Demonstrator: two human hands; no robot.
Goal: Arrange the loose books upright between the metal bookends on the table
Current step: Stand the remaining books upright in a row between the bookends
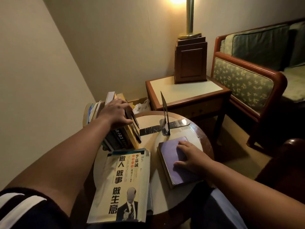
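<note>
L fingers (123, 103) round upright bks (122, 138), R fingers (182, 144) flat on purple bk (168, 152); yellow cover (105, 192): "做人 做事 做生意"

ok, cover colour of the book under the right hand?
Plain purple book, best in head view.

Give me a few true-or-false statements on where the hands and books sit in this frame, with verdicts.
1. The right hand lies flat on the purple book. True.
2. The left hand holds the metal bookend. False: it grips the upright books; the bookend stands apart, untouched.
3. The cream-covered book lies flat at the near side of the round table. True.
4. The purple book stands upright against the bookend. False: it lies flat in front of it.
5. The lamp stands on the round table. False: it stands on the square side table.
</note>
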